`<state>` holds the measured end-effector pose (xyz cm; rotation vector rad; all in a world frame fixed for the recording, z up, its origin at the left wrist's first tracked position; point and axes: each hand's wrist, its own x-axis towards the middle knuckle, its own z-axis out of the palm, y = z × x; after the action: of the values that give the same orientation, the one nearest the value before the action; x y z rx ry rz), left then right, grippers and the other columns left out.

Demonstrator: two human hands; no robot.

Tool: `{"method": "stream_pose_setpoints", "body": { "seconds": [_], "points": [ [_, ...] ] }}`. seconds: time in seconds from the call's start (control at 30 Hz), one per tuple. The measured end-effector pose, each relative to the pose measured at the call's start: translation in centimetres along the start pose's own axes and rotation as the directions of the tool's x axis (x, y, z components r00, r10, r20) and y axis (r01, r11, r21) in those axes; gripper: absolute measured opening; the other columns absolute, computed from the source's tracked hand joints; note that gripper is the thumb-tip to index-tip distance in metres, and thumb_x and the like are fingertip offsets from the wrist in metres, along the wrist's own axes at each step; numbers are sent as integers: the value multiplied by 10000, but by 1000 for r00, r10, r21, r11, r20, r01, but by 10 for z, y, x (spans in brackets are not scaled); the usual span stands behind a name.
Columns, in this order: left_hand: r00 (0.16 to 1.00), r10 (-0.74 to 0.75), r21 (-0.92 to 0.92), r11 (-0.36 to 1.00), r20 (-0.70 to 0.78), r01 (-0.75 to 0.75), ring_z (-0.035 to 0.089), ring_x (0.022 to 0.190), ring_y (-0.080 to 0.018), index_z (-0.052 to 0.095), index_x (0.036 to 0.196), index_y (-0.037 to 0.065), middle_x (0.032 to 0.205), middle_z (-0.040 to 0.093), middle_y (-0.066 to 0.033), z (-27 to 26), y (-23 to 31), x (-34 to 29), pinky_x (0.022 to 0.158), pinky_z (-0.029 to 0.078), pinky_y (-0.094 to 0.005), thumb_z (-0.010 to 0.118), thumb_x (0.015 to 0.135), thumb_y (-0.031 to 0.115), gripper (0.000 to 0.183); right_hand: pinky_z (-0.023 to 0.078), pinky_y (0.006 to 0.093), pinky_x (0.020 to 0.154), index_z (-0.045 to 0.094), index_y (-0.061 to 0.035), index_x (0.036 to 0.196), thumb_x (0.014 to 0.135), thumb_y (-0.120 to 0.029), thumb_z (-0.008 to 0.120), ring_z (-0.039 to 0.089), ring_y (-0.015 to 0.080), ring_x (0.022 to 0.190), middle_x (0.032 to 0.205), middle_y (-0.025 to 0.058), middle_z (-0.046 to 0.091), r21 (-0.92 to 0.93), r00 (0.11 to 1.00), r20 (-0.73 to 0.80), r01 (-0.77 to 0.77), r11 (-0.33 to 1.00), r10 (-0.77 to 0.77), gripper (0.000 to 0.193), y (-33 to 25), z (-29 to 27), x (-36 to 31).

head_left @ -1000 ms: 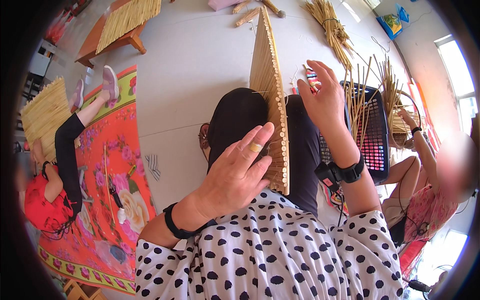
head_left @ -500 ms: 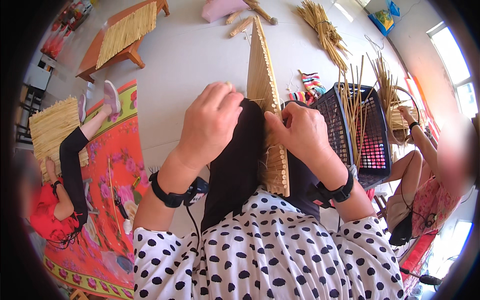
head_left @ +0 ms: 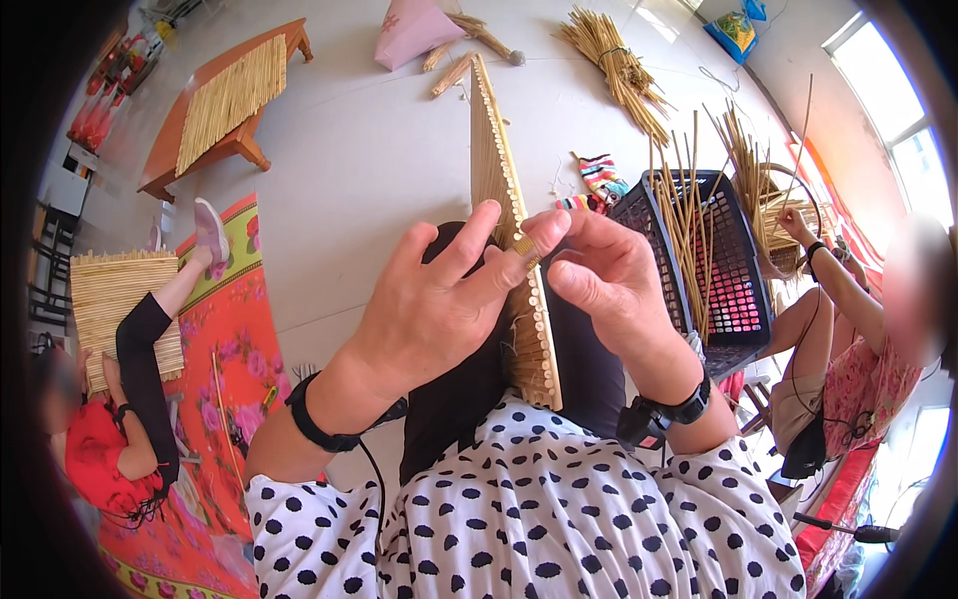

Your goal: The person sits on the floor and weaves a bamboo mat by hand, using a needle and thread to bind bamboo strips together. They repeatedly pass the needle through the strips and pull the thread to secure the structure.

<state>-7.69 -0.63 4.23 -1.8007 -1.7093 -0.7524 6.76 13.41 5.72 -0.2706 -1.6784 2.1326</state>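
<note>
A stiff mat of pale plant stalks (head_left: 551, 384) stands on edge between my thighs, its row of round cut ends facing up. Over its middle is my left hand (head_left: 434, 299), fingers spread, with a gold-coloured band (head_left: 524, 246) around one digit. That digit's tip meets the fingers of my right hand (head_left: 634, 285) just above the mat's edge. The right thumb is bent and stands apart from its forefinger, so I see nothing held there; its other fingers are partly hidden. Loose thread ends hang from the mat's near part.
To the right stands a dark plastic crate (head_left: 743, 344) with long stalks in it. A tied stalk bundle (head_left: 614, 70) lies on the floor ahead, near striped cloth (head_left: 602, 180). A wooden table (head_left: 215, 150) carries another mat. People sit on both sides.
My left hand has moved right and spread its fingers, meeting my right hand above the mat. The right hand has lifted off the mat's edge. The view has shifted slightly.
</note>
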Motion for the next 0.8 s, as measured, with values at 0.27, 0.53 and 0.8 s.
{"method": "stream_pose_setpoints", "body": {
  "seconds": [0.27,0.53,0.8],
  "points": [
    [987,133,17,991,89,-135,536,1213,-235,721,1087,43,1169,614,-18,-18,5,1,733,444,-385,686,813,40,276,554,268,845,682,-9,1078,836,-32,806,615,109,937,1117,55,666,187,998,54,-42,981,32,272,3,8,-4],
    [979,201,-198,962,42,-189,575,1188,-273,720,920,24,1125,621,-50,-21,8,7,789,463,-395,718,757,84,174,506,282,858,686,-13,984,891,-71,763,608,118,934,1034,35,667,374,992,104,32,927,-76,133,13,12,-12],
    [972,219,-221,955,80,-197,634,1121,-326,700,852,-17,1111,678,-77,-30,4,6,792,520,-411,752,696,-14,164,519,266,814,689,-6,1037,900,-78,757,621,111,935,1026,19,665,355,988,152,-52,934,-3,169,14,12,-11]
  ]
}}
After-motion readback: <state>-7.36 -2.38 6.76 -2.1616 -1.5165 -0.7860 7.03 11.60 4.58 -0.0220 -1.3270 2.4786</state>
